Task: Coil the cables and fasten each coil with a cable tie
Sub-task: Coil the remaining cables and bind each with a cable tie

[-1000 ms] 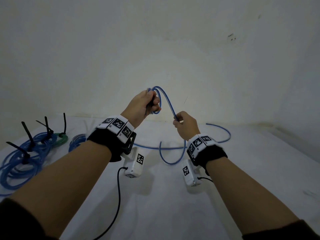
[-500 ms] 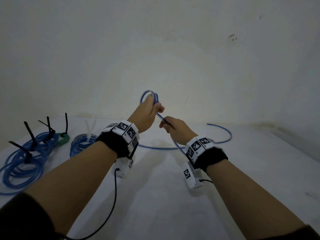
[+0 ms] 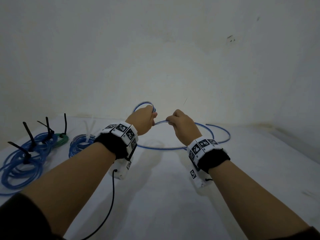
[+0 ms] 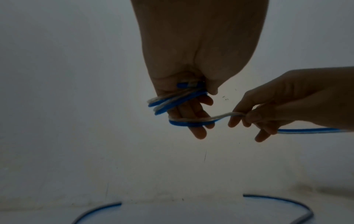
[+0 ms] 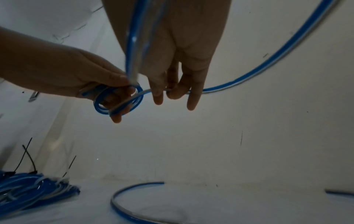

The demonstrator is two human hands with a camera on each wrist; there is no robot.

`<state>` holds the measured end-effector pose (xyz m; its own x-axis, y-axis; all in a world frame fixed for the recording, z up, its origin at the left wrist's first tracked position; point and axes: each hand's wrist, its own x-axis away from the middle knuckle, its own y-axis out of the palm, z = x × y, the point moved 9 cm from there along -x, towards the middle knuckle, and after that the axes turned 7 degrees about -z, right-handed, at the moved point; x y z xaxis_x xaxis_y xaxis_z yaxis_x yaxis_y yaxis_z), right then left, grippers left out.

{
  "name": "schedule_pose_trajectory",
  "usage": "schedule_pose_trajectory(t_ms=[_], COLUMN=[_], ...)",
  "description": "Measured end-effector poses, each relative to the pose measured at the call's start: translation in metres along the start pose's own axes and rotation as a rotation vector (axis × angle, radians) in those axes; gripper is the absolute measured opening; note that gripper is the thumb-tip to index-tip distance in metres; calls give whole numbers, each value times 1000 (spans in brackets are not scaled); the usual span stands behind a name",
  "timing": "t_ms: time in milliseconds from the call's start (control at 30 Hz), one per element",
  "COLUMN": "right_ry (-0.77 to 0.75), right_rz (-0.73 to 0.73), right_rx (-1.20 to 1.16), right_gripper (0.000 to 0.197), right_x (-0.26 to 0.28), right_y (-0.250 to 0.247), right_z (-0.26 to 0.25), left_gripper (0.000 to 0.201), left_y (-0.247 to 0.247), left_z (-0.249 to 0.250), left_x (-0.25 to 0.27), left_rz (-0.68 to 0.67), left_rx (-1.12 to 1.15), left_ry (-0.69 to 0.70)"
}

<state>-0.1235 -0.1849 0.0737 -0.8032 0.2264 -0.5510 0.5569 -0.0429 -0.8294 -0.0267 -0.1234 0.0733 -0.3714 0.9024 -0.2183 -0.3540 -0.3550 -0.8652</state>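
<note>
A blue cable with a clear stripe is wound in a small coil (image 4: 172,103) round the fingers of my left hand (image 3: 150,116), whose thumb clamps the cable end against them. My right hand (image 3: 173,121), close on the right, pinches the running strand (image 5: 220,88) between thumb and forefinger, its other fingers hanging loose. Both hands are raised above the white table (image 3: 173,196). The rest of the cable (image 3: 223,135) trails down and lies in a wide curve on the table behind my right wrist.
At the left of the table lie blue coils (image 3: 26,158) fastened with black cable ties (image 3: 28,134), a green coil (image 3: 60,140), and a small blue coil (image 3: 78,146) with a white tie. A plain wall rises right behind the table.
Both hands have come down and closer together. One more turn of cable lies round my left fingers, and the hanging loop under my right hand has been taken up.
</note>
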Motion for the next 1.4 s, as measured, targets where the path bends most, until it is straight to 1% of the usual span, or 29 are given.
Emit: schedule_pose_trajectory(t_ms=[67,167,233,267,333,467,567,667,767,833,900,967,1033,1067,1133,1200,1300,1400], right_ry=[-28,-108,-107,-71,-4,-26,-27,-15,1,15,44,88,137,166,235,316,423,404], right_rz=[-49,-150,-169,-155,-123,-91,-62,-21,-16,8,74,133,141,127,76,12,-55,-49], right_rx=[10,41,-18,-88,-237,-342,-423,-439,-379,-331,-319,-344,-377,-389,-402,-407,-513,-720], right_gripper=[20,24,22,20,15,10,8,10,14,12,12,15,17,18,19,18,11,28], right_x=[-4,-3,-3,-3,-3,-4,-5,-5,-4,-3,-1,0,1,1,2,7,18,24], right_y=[3,12,8,4,-5,-10,-13,-16,-13,-12,-16,-21,-20,-16,-5,7,21,24], right_z=[0,-6,-8,-5,1,-4,-7,-4,3,11,18,24,29,32,42,52,62,54], left_gripper=[12,13,15,18,22,36,36,35,38,41,44,45,42,39,37,36,36,35], left_y=[2,6,9,8,9,15,21,22,10,4,6,15,20,20,13,4,-8,-13], left_z=[8,14,18,18,14,7,10,14,10,7,5,5,8,11,15,15,11,4], left_x=[1,4,6,6,6,6,5,5,6,6,8,12,16,17,15,13,9,5], left_rz=[-21,-59,-90,-88,-95,-113,-165,-231,-158,-123,-167,-271,-359,-373,-346,-280,-179,-90], left_rx=[19,40,46,35,120,348,588,752,836,896,937,939,965,1007,1148,1289,1420,1503], left_ry=[41,69,75,76,85,78,78,95,52,13,-31,-72,-74,-56,-5,34,86,94])
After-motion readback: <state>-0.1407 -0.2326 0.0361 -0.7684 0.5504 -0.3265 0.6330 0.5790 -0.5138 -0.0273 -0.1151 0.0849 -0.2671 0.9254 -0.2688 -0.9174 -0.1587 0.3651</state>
